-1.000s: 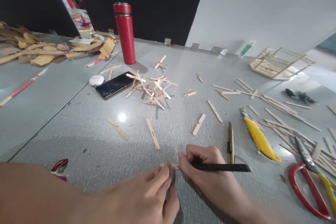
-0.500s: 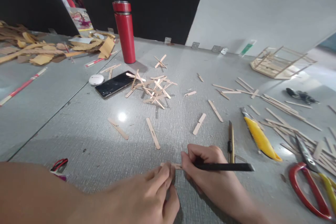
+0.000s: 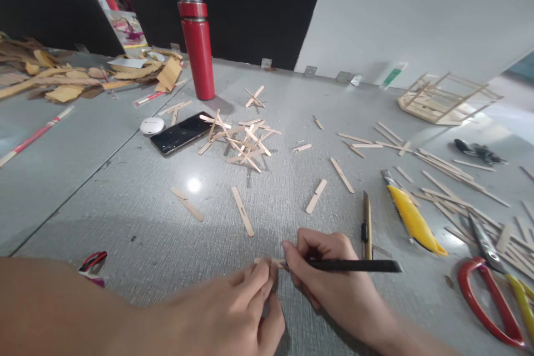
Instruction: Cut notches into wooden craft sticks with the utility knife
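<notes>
My left hand (image 3: pixel 246 295) pins a short wooden craft stick (image 3: pixel 278 263) to the grey tabletop, fingers bent and pressed together over it. In my right hand (image 3: pixel 329 272) is a slim black pen-shaped tool (image 3: pixel 354 266), gripped like a pen with its shaft pointing right. Its working tip is hidden behind my fingers at the stick's right end. Just ahead lie loose craft sticks, among them one with a dark mark (image 3: pixel 242 211) and a notched one (image 3: pixel 316 196). A gold box cutter (image 3: pixel 366 222) rests beside my right hand.
To the right are a yellow-handled knife (image 3: pixel 413 217), scissors (image 3: pixel 490 289) and scattered wooden strips (image 3: pixel 446 167). A stick frame (image 3: pixel 446 100) stands farther back. A heap of craft sticks (image 3: pixel 246 142), a phone (image 3: pixel 183 133), a white earbud case (image 3: pixel 152 125) and a red flask (image 3: pixel 198 55) occupy the middle left.
My right hand's fingertips have shifted slightly left along the stick, the black tool moving with them. The left hand stays on the stick.
</notes>
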`<state>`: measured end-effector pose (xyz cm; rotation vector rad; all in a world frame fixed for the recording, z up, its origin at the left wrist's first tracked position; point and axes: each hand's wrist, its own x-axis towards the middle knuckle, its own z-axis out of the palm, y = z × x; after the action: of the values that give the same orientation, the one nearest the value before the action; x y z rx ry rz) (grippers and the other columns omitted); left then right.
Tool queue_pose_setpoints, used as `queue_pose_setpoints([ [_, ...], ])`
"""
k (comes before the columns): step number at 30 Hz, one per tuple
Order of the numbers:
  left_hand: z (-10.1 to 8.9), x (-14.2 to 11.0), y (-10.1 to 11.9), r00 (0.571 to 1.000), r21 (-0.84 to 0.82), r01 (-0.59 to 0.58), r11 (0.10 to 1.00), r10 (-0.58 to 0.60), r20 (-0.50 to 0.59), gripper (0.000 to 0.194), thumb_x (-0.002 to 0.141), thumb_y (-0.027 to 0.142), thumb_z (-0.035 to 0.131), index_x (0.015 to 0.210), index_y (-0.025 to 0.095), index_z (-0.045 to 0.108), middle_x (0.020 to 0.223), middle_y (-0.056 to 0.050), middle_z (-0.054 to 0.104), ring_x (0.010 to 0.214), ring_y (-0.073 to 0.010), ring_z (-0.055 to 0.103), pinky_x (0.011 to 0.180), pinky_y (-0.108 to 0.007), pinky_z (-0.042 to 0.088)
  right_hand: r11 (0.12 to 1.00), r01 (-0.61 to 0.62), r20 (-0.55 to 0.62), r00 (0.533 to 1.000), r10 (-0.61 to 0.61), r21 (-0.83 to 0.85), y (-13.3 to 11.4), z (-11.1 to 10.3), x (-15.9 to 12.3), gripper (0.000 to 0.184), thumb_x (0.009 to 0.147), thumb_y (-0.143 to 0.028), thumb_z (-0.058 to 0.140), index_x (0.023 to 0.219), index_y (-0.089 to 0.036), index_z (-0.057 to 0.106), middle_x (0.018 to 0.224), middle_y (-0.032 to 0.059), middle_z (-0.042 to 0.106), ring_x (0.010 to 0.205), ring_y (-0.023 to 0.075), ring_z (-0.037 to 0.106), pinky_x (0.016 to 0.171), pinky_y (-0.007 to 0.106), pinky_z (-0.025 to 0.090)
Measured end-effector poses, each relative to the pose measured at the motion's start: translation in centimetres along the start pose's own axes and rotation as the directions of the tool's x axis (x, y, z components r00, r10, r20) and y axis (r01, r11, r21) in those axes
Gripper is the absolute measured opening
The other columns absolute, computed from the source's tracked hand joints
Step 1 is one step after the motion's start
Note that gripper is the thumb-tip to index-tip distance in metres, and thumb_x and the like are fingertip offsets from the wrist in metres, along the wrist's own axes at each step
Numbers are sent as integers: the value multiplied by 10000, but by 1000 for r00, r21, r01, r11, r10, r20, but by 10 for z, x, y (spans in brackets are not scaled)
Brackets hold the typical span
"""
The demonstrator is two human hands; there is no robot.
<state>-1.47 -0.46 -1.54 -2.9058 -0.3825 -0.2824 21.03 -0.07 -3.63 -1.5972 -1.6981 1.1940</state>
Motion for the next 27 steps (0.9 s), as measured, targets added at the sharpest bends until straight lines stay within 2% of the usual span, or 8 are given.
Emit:
queue_pose_setpoints([
  [8, 4, -3, 1, 1000, -4, 4, 1000, -4, 1, 354, 880, 70, 512, 1191, 29, 675, 1239, -233, 741, 1149, -286, 729, 796, -297, 654, 998, 21, -21, 1000, -22, -62, -1, 1, 1, 463, 1005, -391, 552, 587, -229, 434, 446, -37, 514, 322, 75, 436, 324, 202, 289],
  [14, 1, -2, 2, 1000, -11, 14, 1000, -14, 9, 363, 874, 76, 520, 1202, 26, 666, 1233, -247, 739, 1138, -293, 732, 760, -298, 659, 994, 54, -38, 998, -58, -97, -1, -1, 0, 478, 998, -389, 557, 577, -233, 390, 424, -48, 466, 335, 75, 411, 334, 204, 282],
  [20, 0, -1, 2, 1000, -15, 15, 1000, -14, 2, 370, 856, 67, 513, 1186, 28, 676, 1210, -244, 749, 1103, -300, 746, 730, -296, 666, 991, 69, -20, 997, -72, -111, 2, -1, 0, 474, 1005, -373, 557, 581, -231, 400, 427, -49, 480, 344, 75, 404, 343, 209, 290],
  [27, 3, -1, 3, 1000, -30, 30, 999, -30, 11, 383, 855, 58, 494, 1191, 27, 675, 1235, -250, 737, 1127, -306, 740, 754, -306, 674, 984, 101, -26, 994, -106, -149, 2, -1, 3, 481, 1002, -357, 558, 580, -228, 369, 438, -63, 416, 407, 79, 342, 382, 229, 251],
])
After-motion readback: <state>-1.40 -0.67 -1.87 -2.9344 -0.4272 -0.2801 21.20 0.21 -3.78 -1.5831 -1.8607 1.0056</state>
